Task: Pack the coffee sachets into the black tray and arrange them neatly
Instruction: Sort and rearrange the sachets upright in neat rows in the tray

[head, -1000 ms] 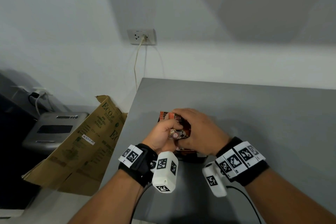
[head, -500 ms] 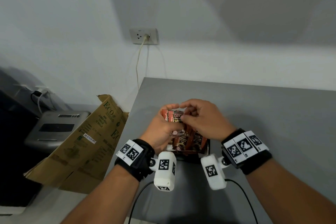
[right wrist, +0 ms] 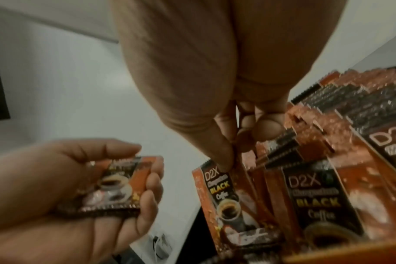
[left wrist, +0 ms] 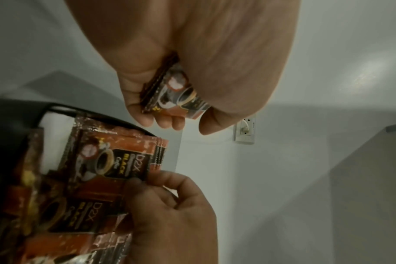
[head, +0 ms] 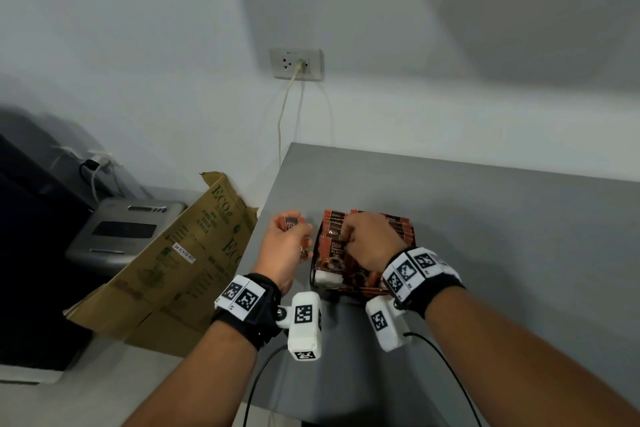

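Left of the tray [head: 313, 282], a small stack of sachets [head: 292, 224] is held in the left hand [head: 284, 250], the fingers curled round its edges and the thumb laid along one side. These are judged to be the ones not yet packed. Just beside it, on the tray's left side, a front sachet [right wrist: 224, 194] is pinched at its top edge by the thumb and forefinger of the right hand [head: 372, 241], which is set over the rows. Further right in the tray, the packed sachets [head: 398, 227] are seen standing upright in close rows, so most of the packing is judged done; the held few remain to be slotted in and the tops evened out. No loose sachets are seen on the table [head: 502, 253] around the tray.

The sachets are flat, rectangular foil packets, glossy and crinkled, printed in orange, brown and black with a coffee cup, and their sealed ends are ribbed. The tray is black, with thin dark walls; a white patch is shown inside its near left corner. The table is matte grey and smooth.
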`<action>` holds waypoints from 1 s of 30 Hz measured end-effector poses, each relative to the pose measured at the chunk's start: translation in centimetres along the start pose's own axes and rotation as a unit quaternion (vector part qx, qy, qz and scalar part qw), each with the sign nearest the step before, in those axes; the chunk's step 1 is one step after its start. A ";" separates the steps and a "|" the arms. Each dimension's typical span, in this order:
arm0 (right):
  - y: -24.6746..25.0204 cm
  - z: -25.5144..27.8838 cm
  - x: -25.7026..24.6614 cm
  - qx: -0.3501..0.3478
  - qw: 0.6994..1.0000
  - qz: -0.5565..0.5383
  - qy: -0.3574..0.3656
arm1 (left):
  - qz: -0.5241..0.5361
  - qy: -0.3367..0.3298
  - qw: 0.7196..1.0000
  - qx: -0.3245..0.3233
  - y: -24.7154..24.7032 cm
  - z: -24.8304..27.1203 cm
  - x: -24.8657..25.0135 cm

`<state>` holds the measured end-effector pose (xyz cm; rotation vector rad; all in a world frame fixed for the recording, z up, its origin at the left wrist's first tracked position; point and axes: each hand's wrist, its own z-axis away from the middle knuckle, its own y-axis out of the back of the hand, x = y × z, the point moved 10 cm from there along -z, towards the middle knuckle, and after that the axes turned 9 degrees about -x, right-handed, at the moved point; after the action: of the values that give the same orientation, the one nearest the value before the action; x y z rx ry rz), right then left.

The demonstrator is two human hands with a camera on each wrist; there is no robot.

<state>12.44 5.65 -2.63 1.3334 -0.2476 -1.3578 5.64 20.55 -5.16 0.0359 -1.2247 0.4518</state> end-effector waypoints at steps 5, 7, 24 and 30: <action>-2.5 -1.3 -0.9 -0.040 0.998 0.048 0.006 | -0.045 0.005 0.999 -0.011 0.5 0.1 -0.4; -2.8 -1.5 -0.7 -0.046 0.998 0.047 -0.001 | -0.051 0.011 0.999 -0.013 0.8 0.1 -0.6; 0.2 -0.2 1.5 0.009 0.999 0.036 0.007 | -0.100 0.020 0.994 -0.032 0.6 -0.1 -1.4; -0.5 2.4 3.7 -0.097 0.992 0.078 -0.011 | -0.149 0.013 0.982 -0.113 -2.3 0.3 -1.2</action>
<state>11.35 1.64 -4.22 1.1150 -0.2246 -1.2332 5.91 17.98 -5.68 0.0181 -1.2145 0.0508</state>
